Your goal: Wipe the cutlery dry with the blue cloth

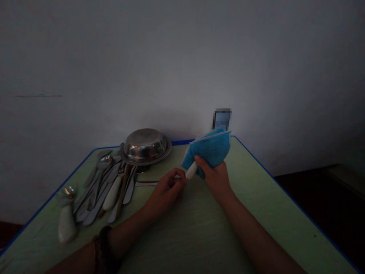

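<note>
My right hand [217, 177] is closed round a blue cloth [211, 150], held up above the green table [199, 228]. The cloth wraps the upper part of a utensil whose white handle [191, 171] sticks out at the lower left. My left hand [169, 189] is pinched at the tip of that white handle, with fingers curled and the wrist resting low over the table. The part of the utensil inside the cloth is hidden.
A pile of metal cutlery [105, 186], some pieces with white handles, lies at the left. An upturned steel bowl [145, 145] sits on a steel plate behind it. One white-handled piece [66, 222] lies apart near the left edge. A grey wall stands behind the table.
</note>
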`<state>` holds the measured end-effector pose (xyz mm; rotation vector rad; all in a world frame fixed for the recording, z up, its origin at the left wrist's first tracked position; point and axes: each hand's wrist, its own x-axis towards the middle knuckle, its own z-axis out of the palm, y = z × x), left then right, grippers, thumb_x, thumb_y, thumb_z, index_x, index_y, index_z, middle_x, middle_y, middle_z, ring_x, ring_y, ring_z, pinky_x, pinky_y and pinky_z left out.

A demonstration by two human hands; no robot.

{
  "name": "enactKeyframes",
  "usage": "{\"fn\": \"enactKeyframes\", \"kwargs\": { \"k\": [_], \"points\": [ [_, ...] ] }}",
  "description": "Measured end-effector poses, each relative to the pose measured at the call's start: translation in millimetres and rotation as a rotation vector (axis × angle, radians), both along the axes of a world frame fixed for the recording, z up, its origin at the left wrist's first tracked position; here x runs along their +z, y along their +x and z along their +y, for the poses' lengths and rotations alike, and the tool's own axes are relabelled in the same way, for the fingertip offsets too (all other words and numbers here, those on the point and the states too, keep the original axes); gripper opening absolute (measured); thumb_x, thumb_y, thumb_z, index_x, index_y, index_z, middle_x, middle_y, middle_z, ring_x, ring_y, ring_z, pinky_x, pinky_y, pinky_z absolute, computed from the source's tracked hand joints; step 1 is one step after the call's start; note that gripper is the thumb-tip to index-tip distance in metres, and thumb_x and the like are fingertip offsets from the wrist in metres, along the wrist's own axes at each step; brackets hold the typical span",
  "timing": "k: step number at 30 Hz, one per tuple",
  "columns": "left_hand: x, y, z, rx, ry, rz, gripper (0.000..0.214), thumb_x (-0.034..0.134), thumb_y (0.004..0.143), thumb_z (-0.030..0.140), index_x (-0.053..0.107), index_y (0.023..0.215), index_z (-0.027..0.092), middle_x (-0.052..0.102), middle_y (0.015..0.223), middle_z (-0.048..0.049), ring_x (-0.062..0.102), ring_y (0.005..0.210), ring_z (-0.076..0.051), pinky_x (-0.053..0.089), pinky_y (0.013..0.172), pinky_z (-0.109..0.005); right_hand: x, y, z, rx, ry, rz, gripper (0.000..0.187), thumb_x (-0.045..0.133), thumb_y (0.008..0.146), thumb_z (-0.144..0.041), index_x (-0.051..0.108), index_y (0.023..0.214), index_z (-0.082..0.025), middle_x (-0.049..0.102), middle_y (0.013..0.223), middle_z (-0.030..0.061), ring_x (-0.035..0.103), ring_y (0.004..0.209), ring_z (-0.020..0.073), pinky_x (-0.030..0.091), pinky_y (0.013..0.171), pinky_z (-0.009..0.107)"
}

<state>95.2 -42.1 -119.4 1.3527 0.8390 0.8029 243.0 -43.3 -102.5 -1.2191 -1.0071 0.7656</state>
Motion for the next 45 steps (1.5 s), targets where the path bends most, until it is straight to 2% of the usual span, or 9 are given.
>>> {"fn": "enactKeyframes", "kwargs": {
  "k": [7,10,13,18,23,27,34,38,45],
  "points": [
    [4.0,2.4,-2.3,-0.020,0.067,0.077,0.018,0.046,0.082,0.037,0.045,0.086,0.019,0.040,0.048,0.0098,0.034,0.038,-0.006,0.026,0.037,-0.017,-1.7,-2.9,0.3,0.052,0.012,0.000,0.025,0.062,0.066,-0.040,0.061,0.068,-0.015,0.059,0.063,0.0001,0.052,0.057,0.0120,0.042,0.058,0.025],
    [8.8,3.3,-3.4,-0.020,0.113,0.207,0.024,0.045,0.082,0.041,0.049,0.079,0.017,0.041,0.047,0.0086,0.035,0.038,-0.006,0.027,0.039,-0.018,-2.6,-4.9,0.0,0.104,0.026,0.005,0.026,0.060,0.069,-0.041,0.062,0.069,-0.015,0.061,0.064,0.0006,0.054,0.060,0.0127,0.043,0.060,0.025],
    [10.5,2.6,-3.4,-0.034,0.141,0.279,0.028,0.044,0.082,0.042,0.047,0.068,0.017,0.040,0.046,0.0077,0.035,0.040,-0.007,0.026,0.040,-0.019,-4.5,-5.5,0.5,0.075,0.006,0.035,0.029,0.057,0.071,-0.044,0.064,0.071,-0.016,0.063,0.068,0.0019,0.056,0.067,0.0144,0.043,0.064,0.026],
    [9.2,0.0,-2.8,-0.081,0.113,0.276,0.031,0.044,0.082,0.042,0.045,0.062,0.018,0.038,0.048,0.0065,0.034,0.042,-0.008,0.024,0.040,-0.020,-10.1,-4.9,5.1,-0.016,-0.060,0.186,0.035,0.055,0.070,-0.050,0.065,0.080,-0.017,0.066,0.079,0.0035,0.059,0.076,0.0162,0.044,0.071,0.027],
    [7.8,-1.3,-2.4,-0.073,0.111,0.307,0.034,0.042,0.082,0.041,0.042,0.057,0.018,0.036,0.047,0.0062,0.033,0.041,-0.008,0.023,0.039,-0.019,-8.4,0.1,13.1,-0.105,-0.059,0.390,0.043,0.058,0.066,-0.052,0.064,0.087,-0.015,0.067,0.080,0.0066,0.061,0.074,0.0172,0.046,0.064,0.026],
    [7.3,-1.6,-3.1,-0.085,0.153,0.355,0.035,0.041,0.082,0.044,0.043,0.059,0.017,0.035,0.048,0.0065,0.031,0.042,-0.008,0.022,0.039,-0.019,-6.4,3.9,15.3,-0.078,-0.075,0.534,0.040,0.061,0.064,-0.049,0.064,0.087,-0.016,0.067,0.085,0.0048,0.060,0.073,0.0149,0.047,0.066,0.027],
    [6.8,0.1,-4.4,-0.106,0.222,0.391,0.032,0.039,0.084,0.044,0.048,0.068,0.017,0.039,0.054,0.0058,0.035,0.048,-0.008,0.026,0.042,-0.018,-12.5,-6.8,4.3,0.070,-0.115,0.190,0.034,0.064,0.063,-0.045,0.065,0.076,-0.014,0.066,0.073,0.0042,0.057,0.066,0.0148,0.044,0.064,0.027],
    [3.6,1.1,-2.3,-0.005,0.242,0.409,0.035,0.038,0.084,0.045,0.043,0.063,0.017,0.037,0.052,0.0061,0.034,0.046,-0.008,0.025,0.042,-0.019,-9.1,-12.0,0.0,0.147,-0.116,0.136,0.033,0.065,0.062,-0.043,0.065,0.078,-0.013,0.066,0.075,0.0052,0.058,0.068,0.0154,0.044,0.067,0.028],
    [4.4,3.3,-1.6,0.034,0.192,0.365,0.037,0.038,0.084,0.047,0.043,0.063,0.018,0.037,0.048,0.0070,0.033,0.042,-0.008,0.024,0.040,-0.019,-11.9,-18.0,-1.5,0.227,-0.197,0.139,0.038,0.068,0.057,-0.044,0.065,0.080,-0.013,0.066,0.072,0.0044,0.056,0.063,0.0145,0.044,0.064,0.028]
  ]
}}
